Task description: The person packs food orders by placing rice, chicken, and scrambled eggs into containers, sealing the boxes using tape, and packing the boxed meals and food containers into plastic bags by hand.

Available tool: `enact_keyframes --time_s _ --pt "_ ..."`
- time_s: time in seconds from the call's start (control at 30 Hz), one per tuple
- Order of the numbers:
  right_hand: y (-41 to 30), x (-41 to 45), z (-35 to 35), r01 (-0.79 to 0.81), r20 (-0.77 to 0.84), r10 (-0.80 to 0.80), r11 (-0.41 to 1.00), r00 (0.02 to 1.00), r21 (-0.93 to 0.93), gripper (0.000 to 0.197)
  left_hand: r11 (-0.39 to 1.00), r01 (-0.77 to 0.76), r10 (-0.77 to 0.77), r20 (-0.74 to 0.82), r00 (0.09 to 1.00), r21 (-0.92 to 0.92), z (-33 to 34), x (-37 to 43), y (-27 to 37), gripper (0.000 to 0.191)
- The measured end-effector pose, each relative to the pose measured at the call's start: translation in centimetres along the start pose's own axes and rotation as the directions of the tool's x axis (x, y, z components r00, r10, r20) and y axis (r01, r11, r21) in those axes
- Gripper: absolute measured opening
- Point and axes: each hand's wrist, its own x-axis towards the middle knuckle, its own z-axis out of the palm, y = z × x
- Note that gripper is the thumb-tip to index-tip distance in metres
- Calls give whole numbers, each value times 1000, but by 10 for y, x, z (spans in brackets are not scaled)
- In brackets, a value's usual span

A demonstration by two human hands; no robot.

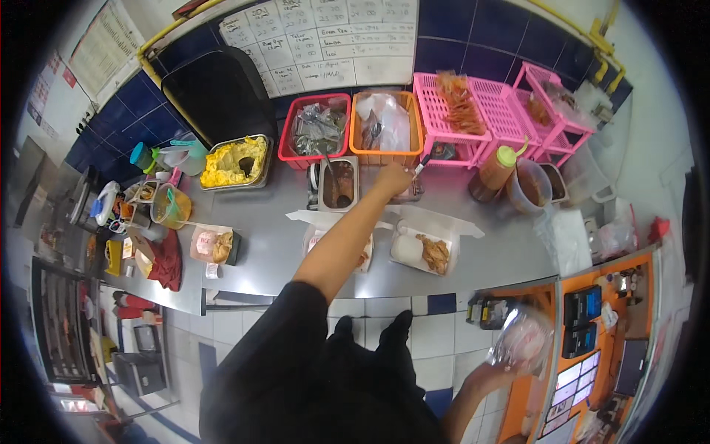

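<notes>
My left hand reaches across the steel counter, its fingers curled about a thin dark-and-white handle. Just under that hand is a small container, partly hidden. Low on the right, my right hand holds a clear plastic bag with a pale, pink-printed wrapped bundle inside; the bag is blurred. On the counter, an open paper box carries a white rice mound and fried chicken. My left forearm covers much of a second open box.
Behind stand a steel sauce pan with a ladle, a red basket, an orange basket and pink racks. A tray of yellow food and a small food box stand left. A sauce bottle stands right.
</notes>
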Motion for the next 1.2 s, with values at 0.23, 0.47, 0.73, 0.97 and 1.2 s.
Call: enact_keyframes --time_s 0.23,0.47,0.73,0.97,1.2 --pt "-4 -107 -97 -161 51 165 984 985 -75 71 652 -697 616 -328 716 -298 -14 -89 27 37" --pt "19 -225 -33 -226 893 337 934 299 -277 76 592 -169 561 252 789 -788 -129 -407 -105 103" --pt "102 -485 37 -49 703 496 799 -511 -599 63 -226 1 -413 97 906 -974 -234 -620 -376 52" --pt "142 -746 84 113 484 654 654 -581 -748 49 136 -176 -970 -167 175 -975 -384 -690 -660 62" --pt "251 -988 199 91 461 869 482 -180 -872 60 197 -171 -967 -220 127 -965 -521 -613 -802 76"
